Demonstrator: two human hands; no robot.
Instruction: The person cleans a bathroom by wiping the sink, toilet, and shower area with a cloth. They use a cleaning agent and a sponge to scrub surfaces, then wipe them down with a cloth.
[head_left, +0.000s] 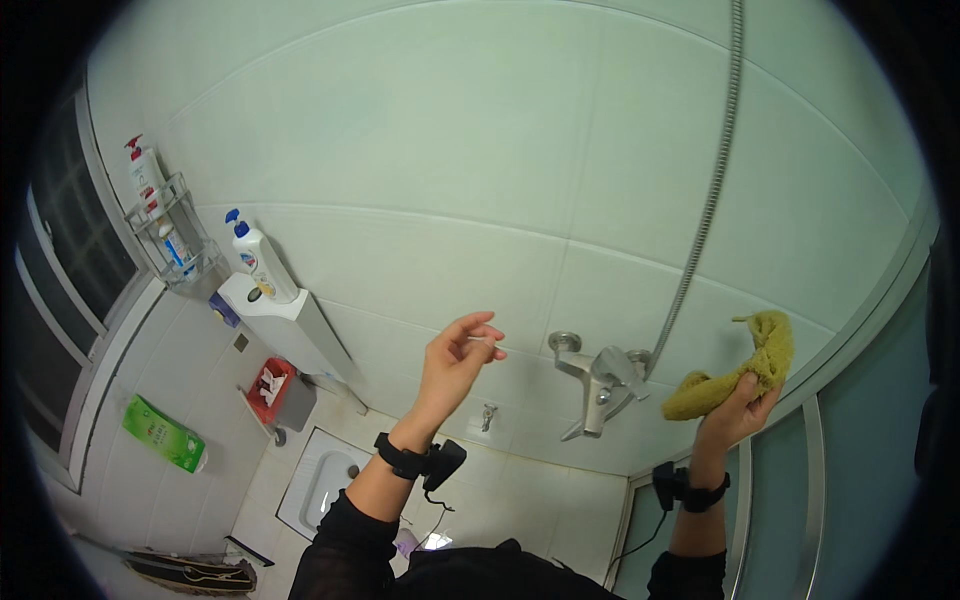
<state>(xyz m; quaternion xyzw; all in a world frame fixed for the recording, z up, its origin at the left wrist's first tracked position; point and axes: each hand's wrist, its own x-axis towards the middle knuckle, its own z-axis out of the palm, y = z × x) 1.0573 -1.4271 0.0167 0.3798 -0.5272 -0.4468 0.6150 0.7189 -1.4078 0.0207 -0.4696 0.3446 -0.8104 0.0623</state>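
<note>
My right hand (739, 416) grips a yellow-green cloth (765, 356) in front of the tiled wall, near the corner by the glass door. One end of the cloth hangs to the left and the other stands up above my fingers. My left hand (461, 356) is raised before the wall with loosely curled fingers and nothing in it. Between my two hands a metal shower mixer tap (596, 394) with a clear handle sticks out of the wall. A ribbed metal shower hose (705, 225) runs upward from it.
A squat toilet (330, 480) lies in the floor at lower left. Beside it stands a red-lined waste bin (281, 397). A white pump bottle (262, 262) tops the cistern (277, 311); a corner rack (176, 232) holds more bottles. A small tap (488, 416) juts low from the wall.
</note>
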